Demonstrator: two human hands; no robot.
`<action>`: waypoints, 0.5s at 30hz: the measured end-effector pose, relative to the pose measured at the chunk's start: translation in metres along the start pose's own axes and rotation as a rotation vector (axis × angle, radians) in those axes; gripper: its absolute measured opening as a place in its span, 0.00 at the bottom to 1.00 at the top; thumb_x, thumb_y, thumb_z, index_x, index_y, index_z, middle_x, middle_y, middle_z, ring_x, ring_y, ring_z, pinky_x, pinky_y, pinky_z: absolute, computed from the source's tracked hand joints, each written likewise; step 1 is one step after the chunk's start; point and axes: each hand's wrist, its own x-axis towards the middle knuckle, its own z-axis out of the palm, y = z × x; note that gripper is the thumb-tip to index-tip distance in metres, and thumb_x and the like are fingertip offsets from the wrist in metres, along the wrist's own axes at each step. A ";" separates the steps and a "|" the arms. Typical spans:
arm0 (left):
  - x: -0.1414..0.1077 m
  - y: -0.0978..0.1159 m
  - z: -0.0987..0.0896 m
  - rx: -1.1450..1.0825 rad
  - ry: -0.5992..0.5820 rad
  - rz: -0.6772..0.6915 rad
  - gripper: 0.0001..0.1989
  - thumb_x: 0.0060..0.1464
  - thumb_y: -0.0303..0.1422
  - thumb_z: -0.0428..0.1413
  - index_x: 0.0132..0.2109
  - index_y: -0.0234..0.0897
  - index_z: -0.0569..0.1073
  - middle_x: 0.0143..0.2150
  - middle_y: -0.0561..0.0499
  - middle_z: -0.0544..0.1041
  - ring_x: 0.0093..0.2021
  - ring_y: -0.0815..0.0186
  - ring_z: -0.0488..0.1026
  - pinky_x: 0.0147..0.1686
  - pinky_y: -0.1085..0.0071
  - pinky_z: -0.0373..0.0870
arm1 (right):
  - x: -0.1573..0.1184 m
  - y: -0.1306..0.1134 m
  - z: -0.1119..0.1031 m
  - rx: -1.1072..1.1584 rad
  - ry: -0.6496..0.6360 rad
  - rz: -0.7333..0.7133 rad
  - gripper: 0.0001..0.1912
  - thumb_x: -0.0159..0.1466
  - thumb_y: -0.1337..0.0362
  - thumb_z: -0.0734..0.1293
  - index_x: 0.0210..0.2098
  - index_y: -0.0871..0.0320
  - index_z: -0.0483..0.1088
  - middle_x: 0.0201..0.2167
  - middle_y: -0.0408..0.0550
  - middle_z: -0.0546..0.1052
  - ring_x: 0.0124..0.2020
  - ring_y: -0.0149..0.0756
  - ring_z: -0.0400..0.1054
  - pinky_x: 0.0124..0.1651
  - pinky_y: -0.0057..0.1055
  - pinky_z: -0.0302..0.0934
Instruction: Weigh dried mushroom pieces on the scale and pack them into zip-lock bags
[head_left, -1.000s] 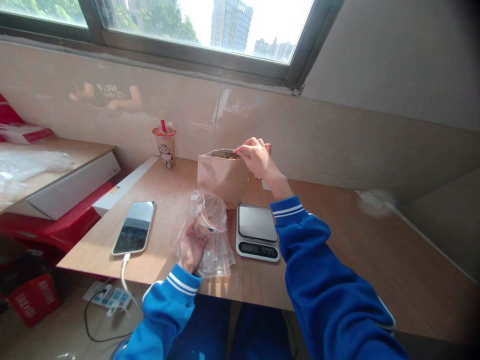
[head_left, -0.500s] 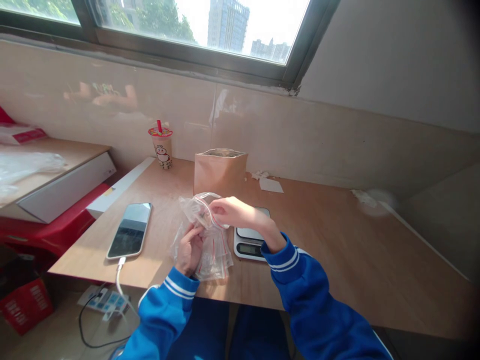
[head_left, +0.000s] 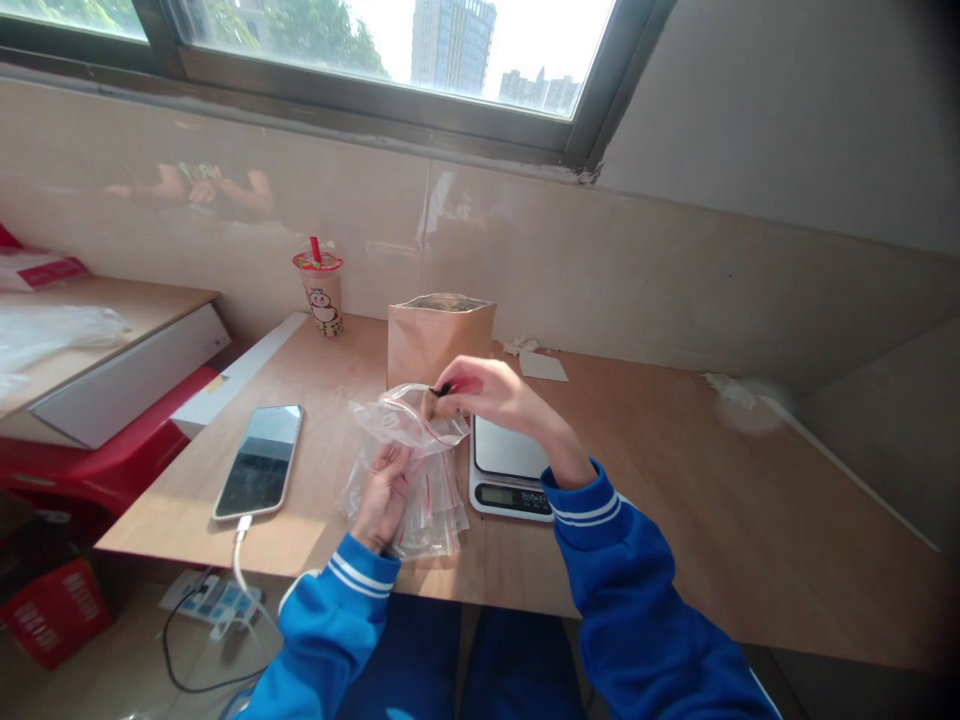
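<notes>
My left hand is closed on a clear zip bag, its fingers pinching the plastic below the open mouth. My right hand is at the bag's mouth, its thumb and fingers pinched on a small dark piece whose kind I cannot make out. More clear zip bags with red seal lines lie flat on the table beneath. A white kitchen scale with a small display is partly under my right wrist. Behind the hands stands an open brown paper pouch.
A phone on a charging cable lies at the left. A drink cup with a red straw stands at the back. White paper scraps lie near the wall, and a power strip is on the floor.
My right hand has risen out of the bag and moved right, and a dark piece now shows in its fingers. More of the scale is visible. My left hand stays nearly in place.
</notes>
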 end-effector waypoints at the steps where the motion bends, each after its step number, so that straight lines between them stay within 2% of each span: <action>1: 0.000 0.000 -0.001 -0.011 0.011 -0.023 0.11 0.51 0.23 0.60 0.41 0.39 0.76 0.48 0.50 0.79 0.49 0.65 0.76 0.49 0.73 0.74 | 0.008 -0.006 -0.008 0.005 0.104 -0.053 0.08 0.58 0.61 0.70 0.36 0.56 0.72 0.34 0.43 0.77 0.36 0.33 0.72 0.39 0.30 0.67; 4: 0.001 0.000 -0.005 -0.068 0.065 -0.079 0.12 0.51 0.21 0.59 0.42 0.39 0.76 0.46 0.51 0.80 0.45 0.67 0.78 0.46 0.75 0.75 | 0.042 -0.018 -0.026 -0.039 0.557 -0.210 0.10 0.62 0.58 0.67 0.42 0.54 0.69 0.41 0.45 0.76 0.43 0.33 0.72 0.49 0.34 0.67; 5: 0.001 0.000 -0.006 -0.092 0.083 -0.088 0.12 0.51 0.20 0.58 0.41 0.38 0.75 0.44 0.51 0.80 0.44 0.67 0.78 0.46 0.75 0.76 | 0.054 -0.019 -0.029 -0.076 0.672 -0.241 0.10 0.64 0.58 0.65 0.44 0.54 0.68 0.43 0.46 0.75 0.45 0.34 0.71 0.51 0.35 0.66; 6: 0.001 0.000 -0.006 -0.114 0.094 -0.094 0.12 0.52 0.19 0.57 0.41 0.38 0.75 0.43 0.51 0.80 0.43 0.67 0.78 0.45 0.75 0.76 | 0.064 -0.017 -0.031 -0.124 0.734 -0.256 0.10 0.66 0.59 0.63 0.45 0.53 0.67 0.44 0.46 0.75 0.46 0.34 0.70 0.52 0.36 0.66; 7: 0.002 0.000 -0.006 -0.128 0.103 -0.098 0.12 0.52 0.18 0.56 0.40 0.38 0.75 0.43 0.51 0.80 0.42 0.67 0.79 0.45 0.75 0.76 | 0.072 -0.013 -0.031 -0.180 0.725 -0.259 0.09 0.67 0.60 0.61 0.46 0.53 0.67 0.44 0.46 0.75 0.46 0.34 0.70 0.52 0.36 0.66; 8: 0.002 0.001 -0.006 -0.136 0.110 -0.101 0.11 0.53 0.18 0.55 0.40 0.37 0.75 0.42 0.51 0.80 0.41 0.68 0.79 0.44 0.75 0.76 | 0.077 -0.008 -0.030 -0.243 0.652 -0.250 0.09 0.68 0.62 0.60 0.45 0.54 0.68 0.44 0.46 0.75 0.46 0.35 0.71 0.52 0.37 0.65; 11: 0.002 0.003 -0.003 -0.136 0.121 -0.103 0.10 0.52 0.18 0.55 0.39 0.35 0.74 0.40 0.50 0.80 0.40 0.68 0.79 0.43 0.75 0.76 | 0.077 0.009 -0.025 -0.440 0.362 -0.199 0.09 0.67 0.65 0.60 0.43 0.55 0.71 0.42 0.48 0.77 0.46 0.38 0.71 0.52 0.38 0.64; 12: 0.002 0.003 -0.002 -0.134 0.122 -0.104 0.10 0.51 0.19 0.56 0.39 0.35 0.74 0.40 0.50 0.79 0.40 0.68 0.79 0.42 0.74 0.76 | 0.073 0.014 -0.023 -0.487 0.329 -0.187 0.10 0.67 0.65 0.60 0.44 0.55 0.71 0.45 0.49 0.76 0.48 0.39 0.70 0.54 0.39 0.63; 15: 0.001 0.003 -0.002 -0.123 0.104 -0.126 0.10 0.49 0.20 0.58 0.39 0.35 0.75 0.41 0.50 0.79 0.43 0.66 0.78 0.44 0.75 0.75 | 0.056 0.018 -0.021 -0.542 0.349 -0.176 0.14 0.68 0.65 0.58 0.50 0.55 0.69 0.53 0.50 0.74 0.55 0.40 0.66 0.59 0.39 0.58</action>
